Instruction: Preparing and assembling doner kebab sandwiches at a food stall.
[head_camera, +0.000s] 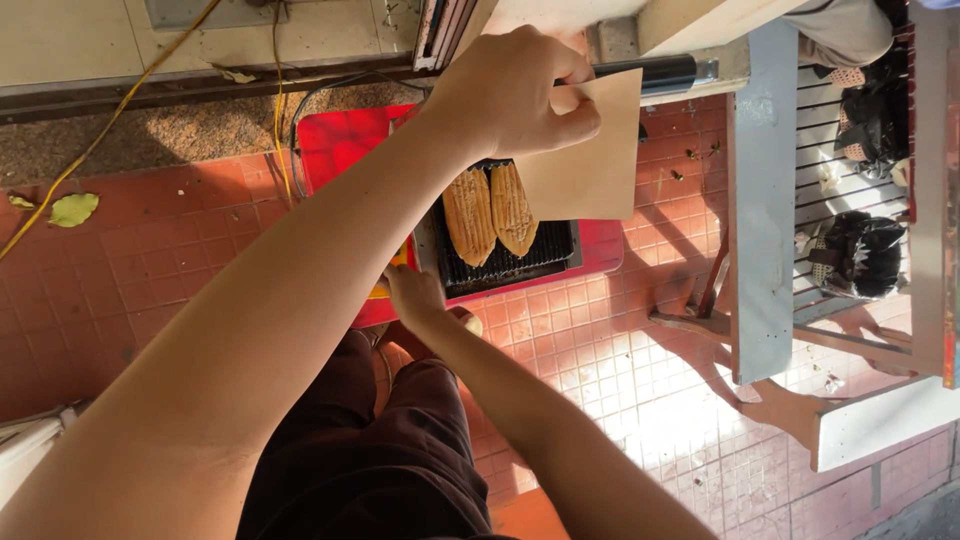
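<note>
**Cardboard sheet held over the grill**

The cardboard sheet (590, 155) is a plain tan rectangle, and I see it pinched along its far-left edge in my left hand (515, 95), thumb on top and fingers curled round the edge. It hangs just above the right part of a small black grill (505, 255), covering the grill's far right corner and overlapping the edge of one of the two flat, ridged golden-brown pieces of food (490, 212) that lie side by side on the grate. Whether the sheet touches the food I cannot tell.

My right hand (415, 295) is low at the near left corner of the grill, resting against its edge just beside a yellow part there. Its fingers are partly hidden by my left forearm, so I cannot tell whether they are spread or gripping anything.

The grill sits on a red tray (345, 140) set on the red-tiled floor (150, 260). Below it in view, dark trousers (380, 450) show at the near edge.

Far left, a yellow cable (105, 125) runs across the tiles and a strip of rough concrete, and a green leaf (73, 208) lies near it. To the right stands a pale blue-grey wooden frame (762, 210) with a slatted rack (835, 150) behind it, where black bags (860, 255) rest. A black tube with a metal end (655, 72) lies at the far side, just past the sheet. Strong sunlight falls over the tiles near right.
</note>
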